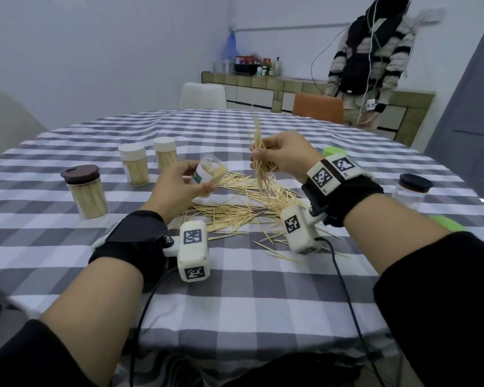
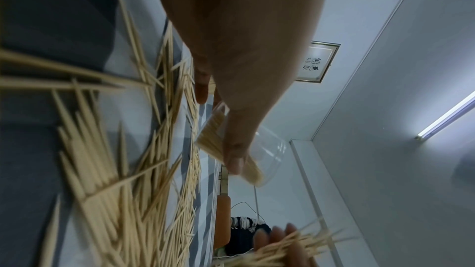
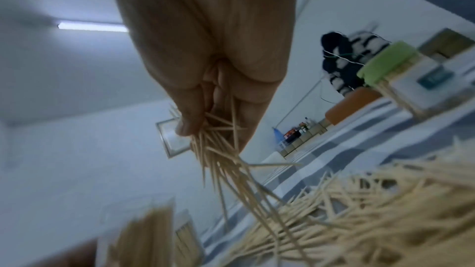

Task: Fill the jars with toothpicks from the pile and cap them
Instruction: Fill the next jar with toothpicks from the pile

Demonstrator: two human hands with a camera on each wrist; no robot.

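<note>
My left hand [image 1: 185, 180] grips a clear open jar [image 1: 208, 174], tilted with its mouth toward the right and some toothpicks lying inside; the jar [image 2: 257, 155] shows past my thumb in the left wrist view. My right hand [image 1: 280, 156] pinches a loose bunch of toothpicks [image 1: 259, 160] just right of the jar's mouth, above the pile [image 1: 243, 202] on the checked cloth. The bunch [image 3: 231, 159] fans out below my fingers in the right wrist view, over the pile [image 3: 359, 210].
Three capped full jars stand at the left: a brown-lidded one [image 1: 85, 191] and two white-lidded ones [image 1: 133, 163] [image 1: 165, 152]. A dark-lidded clear jar [image 1: 411, 191] and green lids [image 1: 333, 150] sit at the right. A person [image 1: 372, 60] stands beyond the table's far side.
</note>
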